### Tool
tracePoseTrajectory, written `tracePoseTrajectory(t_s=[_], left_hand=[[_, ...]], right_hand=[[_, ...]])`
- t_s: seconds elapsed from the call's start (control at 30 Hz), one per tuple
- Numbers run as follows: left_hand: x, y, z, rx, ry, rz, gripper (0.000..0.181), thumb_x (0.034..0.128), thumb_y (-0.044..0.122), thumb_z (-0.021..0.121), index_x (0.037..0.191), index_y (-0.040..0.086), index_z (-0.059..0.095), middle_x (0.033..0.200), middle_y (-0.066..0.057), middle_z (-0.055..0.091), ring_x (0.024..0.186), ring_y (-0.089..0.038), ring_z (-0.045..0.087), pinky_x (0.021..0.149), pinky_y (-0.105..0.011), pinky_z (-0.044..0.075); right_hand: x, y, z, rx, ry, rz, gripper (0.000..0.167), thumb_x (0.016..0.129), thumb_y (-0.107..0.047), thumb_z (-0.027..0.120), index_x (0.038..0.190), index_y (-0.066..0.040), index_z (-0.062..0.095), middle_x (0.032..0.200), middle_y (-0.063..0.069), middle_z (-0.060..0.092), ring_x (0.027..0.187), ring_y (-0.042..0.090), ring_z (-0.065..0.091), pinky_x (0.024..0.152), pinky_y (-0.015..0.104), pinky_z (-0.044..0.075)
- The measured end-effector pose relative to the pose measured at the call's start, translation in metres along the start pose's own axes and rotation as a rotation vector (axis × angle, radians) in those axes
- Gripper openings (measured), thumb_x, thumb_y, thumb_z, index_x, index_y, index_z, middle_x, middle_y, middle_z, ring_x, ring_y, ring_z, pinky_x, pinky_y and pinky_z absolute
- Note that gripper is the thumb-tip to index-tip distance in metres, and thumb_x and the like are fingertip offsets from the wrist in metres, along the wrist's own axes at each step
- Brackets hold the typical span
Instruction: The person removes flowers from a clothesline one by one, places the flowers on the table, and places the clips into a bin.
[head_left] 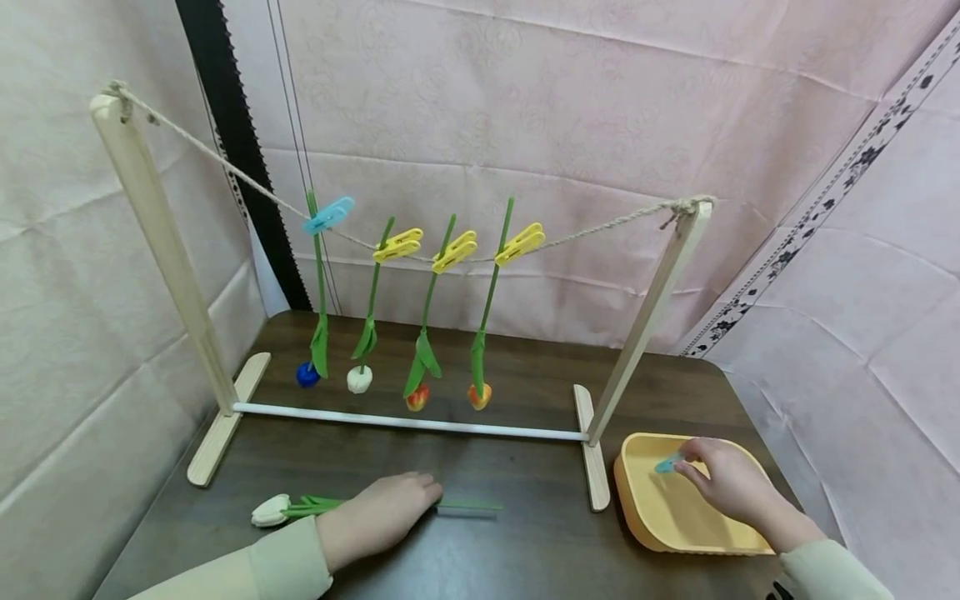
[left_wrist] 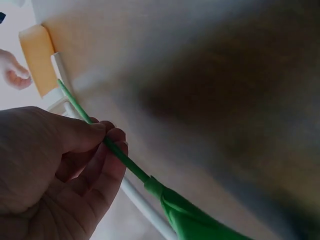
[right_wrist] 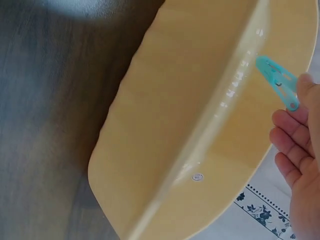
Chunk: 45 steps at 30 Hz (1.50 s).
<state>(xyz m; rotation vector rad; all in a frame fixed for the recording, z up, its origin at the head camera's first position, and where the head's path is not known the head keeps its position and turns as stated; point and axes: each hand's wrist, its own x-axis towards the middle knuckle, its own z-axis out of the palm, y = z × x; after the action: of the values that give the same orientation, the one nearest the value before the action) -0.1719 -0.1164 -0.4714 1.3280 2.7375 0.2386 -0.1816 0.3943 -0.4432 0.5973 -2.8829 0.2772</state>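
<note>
A white artificial tulip (head_left: 271,510) is held by its green stem (left_wrist: 128,163) between the thumb and fingers of my left hand (head_left: 392,510), low over the table's front. My right hand (head_left: 726,481) pinches a light blue clothespin (right_wrist: 278,82) above the yellow basin (head_left: 633,508). On the rope hang several tulips, heads down: a blue one (head_left: 307,374) under a blue clothespin (head_left: 329,215), a white one (head_left: 360,380), and two orange-red ones (head_left: 417,397), each of these three under a yellow clothespin (head_left: 521,244).
The rope (head_left: 600,227) sags between a left wooden post (head_left: 161,242) and a right wooden post (head_left: 648,321). A white rod (head_left: 412,422) joins their wooden feet (head_left: 227,419) across the dark table (head_left: 525,550). Patterned cloth (head_left: 600,100) hangs behind and at the sides.
</note>
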Motion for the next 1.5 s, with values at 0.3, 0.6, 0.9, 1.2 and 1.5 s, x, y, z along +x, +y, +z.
tracePoseTrajectory(t_s=[0.3, 0.6, 0.9, 1.2, 1.5], left_hand=[[-0.007, 0.000, 0.009, 0.006, 0.005, 0.015, 0.015, 0.0903, 0.000, 0.059, 0.094, 0.013, 0.065, 0.089, 0.004, 0.058, 0.082, -0.012, 0.057, 0.070, -0.029, 0.051], [-0.009, 0.001, 0.012, 0.049, 0.038, 0.006, 0.013, 0.0893, 0.001, 0.059, 0.093, 0.012, 0.065, 0.087, 0.002, 0.057, 0.081, -0.014, 0.057, 0.069, -0.030, 0.051], [-0.010, 0.003, 0.009, 0.014, 0.021, 0.001, 0.012, 0.0898, 0.002, 0.060, 0.092, 0.012, 0.065, 0.085, 0.003, 0.054, 0.078, -0.012, 0.054, 0.065, -0.030, 0.049], [-0.008, 0.004, 0.007, 0.031, 0.039, 0.020, 0.010, 0.0886, 0.003, 0.062, 0.088, 0.013, 0.064, 0.082, 0.004, 0.053, 0.075, -0.012, 0.054, 0.064, -0.030, 0.049], [0.004, -0.001, -0.033, -0.145, 0.171, -0.001, 0.018, 0.0907, 0.023, 0.068, 0.104, 0.012, 0.066, 0.098, 0.004, 0.060, 0.092, -0.013, 0.059, 0.080, -0.032, 0.051]], right_hand=[[-0.008, -0.002, 0.007, 0.035, -0.037, 0.004, 0.015, 0.083, -0.017, 0.078, 0.084, -0.021, 0.063, 0.082, -0.013, 0.061, 0.077, 0.012, 0.062, 0.068, 0.036, 0.052], [-0.013, -0.001, 0.009, 0.028, -0.177, 0.091, 0.013, 0.085, -0.020, 0.075, 0.084, -0.016, 0.063, 0.079, -0.011, 0.061, 0.075, 0.014, 0.061, 0.066, 0.036, 0.050], [-0.015, 0.003, 0.012, -0.006, -0.242, 0.098, 0.012, 0.085, -0.017, 0.074, 0.088, -0.011, 0.064, 0.082, -0.006, 0.064, 0.078, 0.021, 0.062, 0.070, 0.042, 0.050], [-0.015, 0.003, 0.010, 0.006, -0.280, 0.127, 0.016, 0.086, -0.018, 0.073, 0.094, -0.005, 0.066, 0.086, 0.000, 0.065, 0.081, 0.024, 0.062, 0.072, 0.044, 0.050], [0.023, -0.030, -0.030, -0.045, 0.000, -0.076, 0.016, 0.082, -0.014, 0.077, 0.094, -0.007, 0.069, 0.089, 0.004, 0.068, 0.083, 0.025, 0.064, 0.072, 0.045, 0.052]])
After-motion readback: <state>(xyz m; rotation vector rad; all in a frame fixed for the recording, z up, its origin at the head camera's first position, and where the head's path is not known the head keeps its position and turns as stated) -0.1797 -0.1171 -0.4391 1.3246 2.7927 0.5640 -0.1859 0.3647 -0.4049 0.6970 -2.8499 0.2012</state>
